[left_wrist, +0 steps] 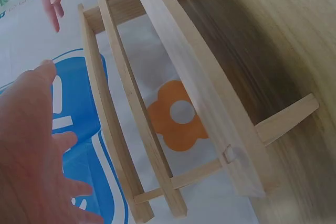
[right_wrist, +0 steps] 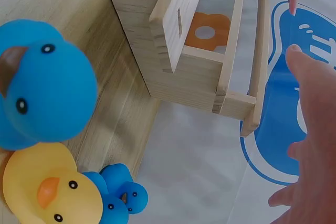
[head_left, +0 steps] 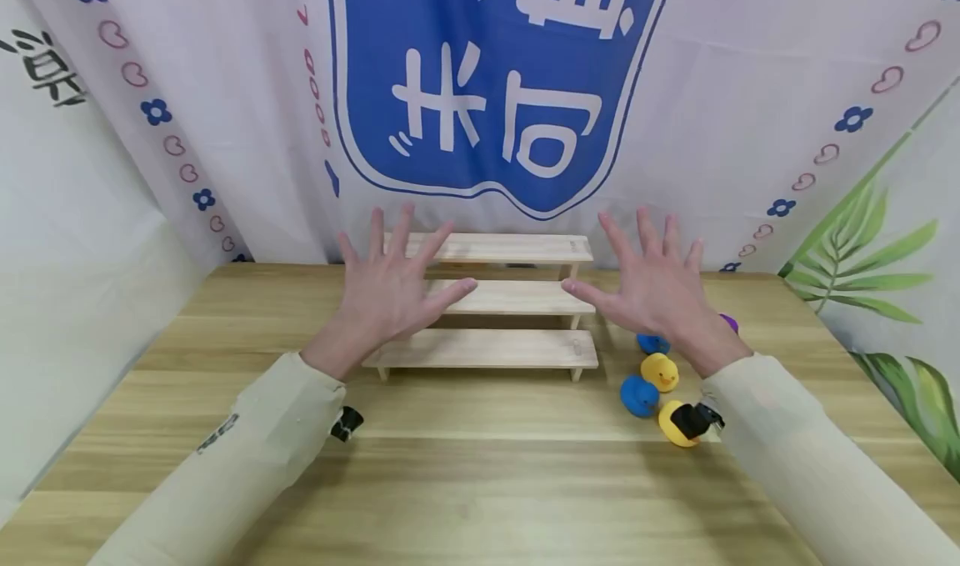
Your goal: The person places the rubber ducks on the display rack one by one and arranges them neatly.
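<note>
A pale wooden three-tier shelf (head_left: 517, 298) stands on the table near the back curtain. My left hand (head_left: 390, 295) is spread over its left side, fingers straight and thumb pointing inward. Over the shelf's right end, my right hand (head_left: 656, 287) is spread the same way. Both palms are bare, and neither hand holds anything. Below the right forearm sit several rubber ducks, among them a blue duck (head_left: 640, 396) and a yellow duck (head_left: 660, 372). The right wrist view shows a large blue duck (right_wrist: 58, 82) close up beside the shelf's side panel (right_wrist: 173, 80).
A white curtain (head_left: 262, 132) with a blue printed panel (head_left: 487, 91) hangs behind the shelf. Part of a purple object (head_left: 730, 323) shows behind the right wrist. Black straps dangle near both cuffs. The wooden tabletop (head_left: 465, 483) stretches forward of the shelf.
</note>
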Motion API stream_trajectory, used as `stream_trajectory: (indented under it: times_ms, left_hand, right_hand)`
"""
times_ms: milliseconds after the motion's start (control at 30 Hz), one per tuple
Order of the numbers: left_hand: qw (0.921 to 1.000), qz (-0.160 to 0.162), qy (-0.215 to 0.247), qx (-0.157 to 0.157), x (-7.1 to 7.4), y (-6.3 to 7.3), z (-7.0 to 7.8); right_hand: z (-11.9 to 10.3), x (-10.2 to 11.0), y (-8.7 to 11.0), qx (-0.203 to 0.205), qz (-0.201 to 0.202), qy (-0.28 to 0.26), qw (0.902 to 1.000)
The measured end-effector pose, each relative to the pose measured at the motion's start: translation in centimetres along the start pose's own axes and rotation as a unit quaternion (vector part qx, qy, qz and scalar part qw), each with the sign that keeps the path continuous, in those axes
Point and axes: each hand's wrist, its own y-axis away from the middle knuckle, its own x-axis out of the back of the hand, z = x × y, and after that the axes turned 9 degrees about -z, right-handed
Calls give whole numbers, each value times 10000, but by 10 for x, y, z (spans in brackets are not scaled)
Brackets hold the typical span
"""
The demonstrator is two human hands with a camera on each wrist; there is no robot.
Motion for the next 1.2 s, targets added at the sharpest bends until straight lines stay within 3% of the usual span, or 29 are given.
stream_trajectory:
  times_ms: [200,400,533,633,767,967,1100,1200]
  left_hand:
    - [9995,195,259,60,0,4,-6]
    - [9909,862,1030,-12,-6,10,-16]
    - [9758,1250,1790,91,-12,17,-26]
    - [9652,1314,2245,276,-17,23,-32]
    - [9479,1218,2892,549,-22,31,-38]
    - [9105,967,3933,838,-29,35,-42]
    - [8942,768,4315,911,-33,36,-45]
    - [8867,656,4473,970,-36,38,-45]
  right_hand:
    - [2,2,0,83,213,-119,9997]
    - [15,2,5,323,622,-187,9974]
    - [24,1,9,399,760,-301,9959]
    - [29,1,12,358,813,-457,9950]
    - [35,0,16,250,941,-745,9925]
    - [45,-1,21,94,1023,-1153,9880]
    - [50,-1,23,150,903,-1323,9870]
    - [54,-1,23,221,813,-1436,9860]
